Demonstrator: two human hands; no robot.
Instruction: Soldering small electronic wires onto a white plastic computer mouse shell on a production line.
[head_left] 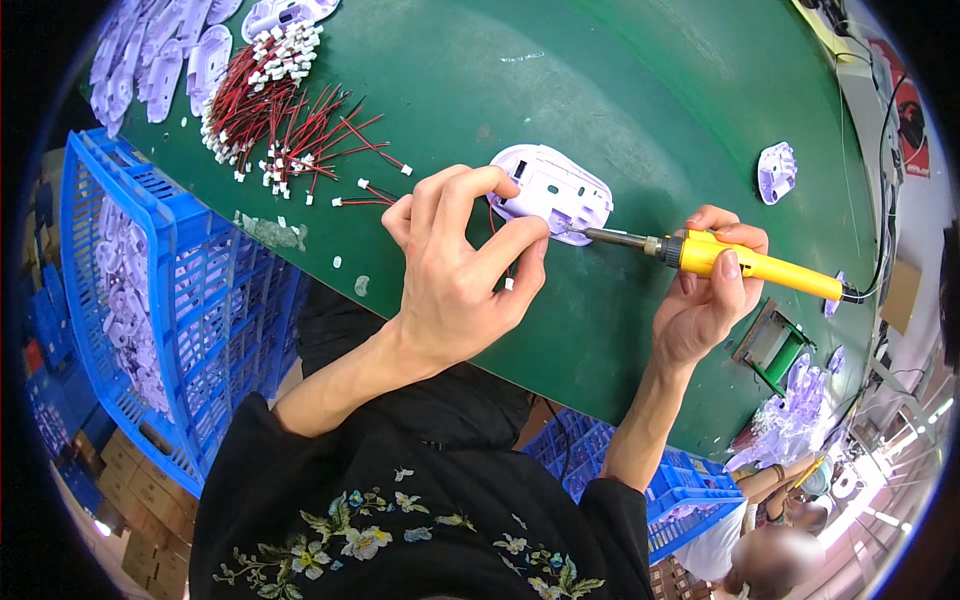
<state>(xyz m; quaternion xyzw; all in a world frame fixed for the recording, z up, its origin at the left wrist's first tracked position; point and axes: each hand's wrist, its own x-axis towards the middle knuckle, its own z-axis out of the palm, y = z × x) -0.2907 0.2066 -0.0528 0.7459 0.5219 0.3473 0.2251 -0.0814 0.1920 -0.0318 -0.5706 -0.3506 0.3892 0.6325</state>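
A pale purple plastic housing (548, 182) lies open side up on the green table, with slots and small recesses showing. Over its near left edge, my left hand (455, 260) has its fingers curled, one fingertip on the housing and others pinched by its near edge. A thin wire lead runs through these fingers, its white connector (509, 284) hanging out below; the pinched end is mostly hidden. In my right hand (712, 275) is a yellow soldering iron (770, 270), gripped by its handle. Its metal tip reaches the near edge of the housing, beside my left fingertips.
Red and black wire leads (270, 110) with white connectors pile at the far left, near stacked purple housings (160, 65). A blue crate (165, 260) stands left. On the right are a small purple part (776, 172), a green-framed stand (775, 345) and the iron's cord (885, 230). Another person sits lower right.
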